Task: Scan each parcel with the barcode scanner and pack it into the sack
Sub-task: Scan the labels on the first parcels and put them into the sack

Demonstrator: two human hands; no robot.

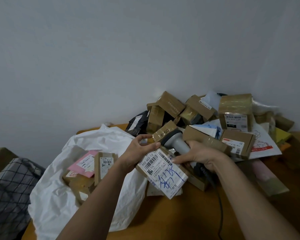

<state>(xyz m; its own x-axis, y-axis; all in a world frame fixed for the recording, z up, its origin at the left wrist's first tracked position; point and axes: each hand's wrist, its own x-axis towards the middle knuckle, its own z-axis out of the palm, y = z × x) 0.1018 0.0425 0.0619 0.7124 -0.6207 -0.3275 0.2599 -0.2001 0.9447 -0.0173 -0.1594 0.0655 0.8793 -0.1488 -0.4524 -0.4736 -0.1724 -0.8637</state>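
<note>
A wooden tabletop [171, 213] fills the lower middle and right of the frame. A white sack [59, 196] holding parcels lies open at its left. A heap of taped cardboard boxes [235, 108] and plastic mailers [261, 141] covers its far right, and a dark cable [219, 220] runs across the bare wood.

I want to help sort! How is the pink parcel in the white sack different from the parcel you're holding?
The pink parcel is a soft-looking pink bag; the held parcel is a brown box. The pink parcel lies in the white sack among other parcels; the held parcel is up in the air, gripped by the left hand. The held parcel's label has big blue handwriting; the pink parcel's label shows none. Both carry white barcode labels.
</note>
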